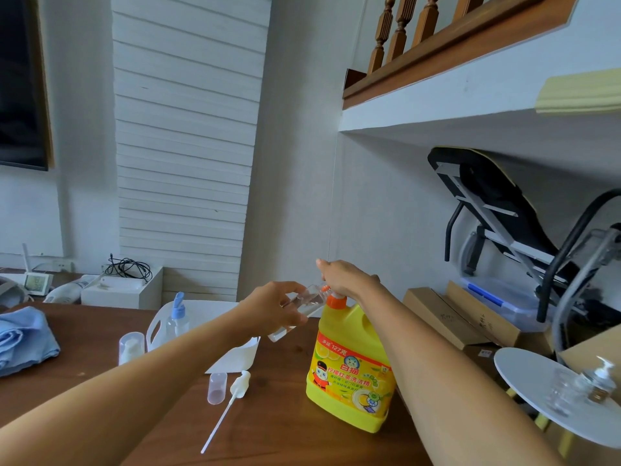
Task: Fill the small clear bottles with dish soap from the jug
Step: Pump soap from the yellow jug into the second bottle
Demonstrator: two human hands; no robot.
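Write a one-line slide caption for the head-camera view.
Left hand holds a small clear bottle tilted at the orange pump of the yellow jug, right hand resting on top.

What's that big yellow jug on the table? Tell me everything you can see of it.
The yellow jug looks like glossy plastic with a squarish body. Its bright label shows Chinese print, a cartoon figure, lemon slices and a plate. An orange pump top sits on its neck. It stands upright near the right edge of the brown wooden table. The right hand rests on the pump from above. The left hand holds a small clear bottle tilted, its mouth at the pump's spout.
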